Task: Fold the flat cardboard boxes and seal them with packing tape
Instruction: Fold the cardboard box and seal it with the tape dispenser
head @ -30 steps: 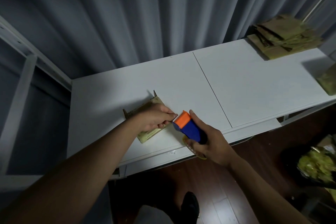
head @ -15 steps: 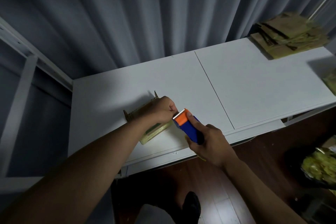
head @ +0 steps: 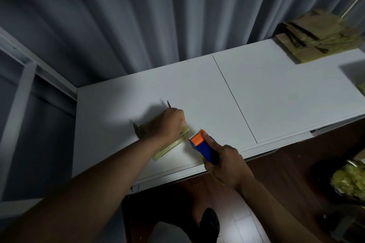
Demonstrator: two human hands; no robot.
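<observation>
A small folded cardboard box (head: 171,145) lies on the white table (head: 276,92) near its front edge, with tape along its near side. My left hand (head: 169,122) lies on top of it with curled fingers, holding it down and hiding most of it. My right hand (head: 225,162) grips the blue handle of a tape dispenser (head: 203,145), index finger stretched along its top. The dispenser's orange toothed head sits just to the right of the box's near corner, a small gap apart.
A stack of flat cardboard boxes (head: 316,35) lies at the table's far right corner against the grey curtain. A bin of yellowish scraps (head: 349,181) stands on the wooden floor at the right. A white frame (head: 17,92) runs along the left.
The dispenser has drawn back from the box toward the lower right, opening a gap. My left hand stays on the box, its fist shifted slightly up.
</observation>
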